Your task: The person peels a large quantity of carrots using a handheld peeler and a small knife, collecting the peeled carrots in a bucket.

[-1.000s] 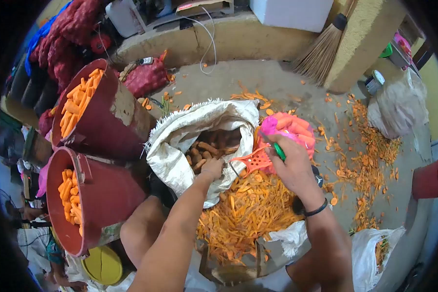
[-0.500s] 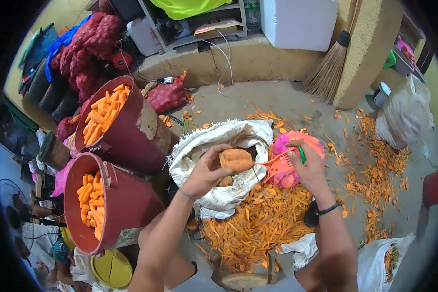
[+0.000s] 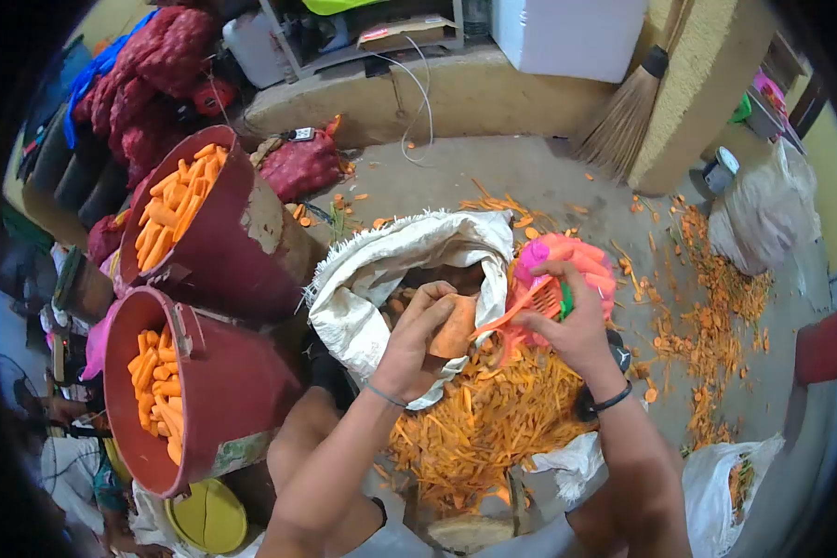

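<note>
A thick orange carrot [image 3: 454, 327] is held in my left hand [image 3: 415, 339], with the fingers wrapped round its left side. My right hand [image 3: 567, 321] grips an orange peeler [image 3: 541, 299] with a green part, and its end reaches to the carrot's right side. Behind my hands lies an open white sack [image 3: 349, 316] with unpeeled carrots inside. A pink net bag [image 3: 581, 265] of carrots is beyond my right hand. Under my hands is a heap of orange peelings [image 3: 493, 418].
Two red tubs [image 3: 251, 372] of peeled carrots stand at the left. A red net sack [image 3: 299, 167], a broom [image 3: 623, 121] and a white block [image 3: 572, 37] are at the back. Scraps [image 3: 707, 325] and white bags [image 3: 763, 209] are at the right. Part of another person [image 3: 112, 502] shows lower left.
The carrot has turned from lying level to nearly upright in my left hand. Both hands sit slightly lower, and the peeler has tilted. The whole view has shifted a little.
</note>
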### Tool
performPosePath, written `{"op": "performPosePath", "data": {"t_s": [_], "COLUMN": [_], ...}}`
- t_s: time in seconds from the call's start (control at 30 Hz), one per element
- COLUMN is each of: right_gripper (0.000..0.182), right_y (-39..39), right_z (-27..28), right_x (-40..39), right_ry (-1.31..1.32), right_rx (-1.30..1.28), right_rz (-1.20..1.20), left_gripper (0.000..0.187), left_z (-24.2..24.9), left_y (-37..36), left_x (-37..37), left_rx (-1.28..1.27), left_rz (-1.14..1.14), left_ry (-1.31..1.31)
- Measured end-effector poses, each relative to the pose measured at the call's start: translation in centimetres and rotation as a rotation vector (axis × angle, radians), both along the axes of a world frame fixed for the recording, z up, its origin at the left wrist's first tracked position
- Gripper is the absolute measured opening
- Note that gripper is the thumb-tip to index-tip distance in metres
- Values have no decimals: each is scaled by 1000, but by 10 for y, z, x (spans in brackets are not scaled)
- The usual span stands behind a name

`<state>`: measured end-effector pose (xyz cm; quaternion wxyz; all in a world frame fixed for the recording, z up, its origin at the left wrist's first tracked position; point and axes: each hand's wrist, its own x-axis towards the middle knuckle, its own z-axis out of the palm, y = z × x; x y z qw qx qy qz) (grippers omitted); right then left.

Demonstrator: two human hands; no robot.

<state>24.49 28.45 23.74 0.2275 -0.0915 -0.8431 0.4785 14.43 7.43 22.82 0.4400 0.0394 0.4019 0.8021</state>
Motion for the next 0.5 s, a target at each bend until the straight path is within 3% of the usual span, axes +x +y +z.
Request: {"op": "performPosePath", "data": {"t_s": [0.13, 0.2, 0.33, 0.43, 0.47, 0.5], "right_gripper": [66, 67, 66, 63, 63, 63], "right_y": [-16, -13, 7, 23, 29, 26], "right_z": [-2, 0, 12, 14, 13, 16], "right_x": [-3, -3, -1, -2, 0, 0], "right_ry": [20, 66, 51, 131, 55, 91], "right_rx": [2, 153, 272, 223, 28, 93], "right_rz": [28, 43, 17, -138, -184, -166], "left_gripper": [18, 16, 18, 18, 19, 20], "left_z": [-7, -6, -5, 3, 3, 4], "left_y": [6, 12, 7, 1, -2, -3], "left_x": [13, 19, 16, 13, 13, 13], "left_rx": [-55, -58, -123, -98, -95, -92], "left_rz": [19, 89, -94, -179, -175, -174], "left_ry": [-15, 18, 85, 65, 58, 51]}}
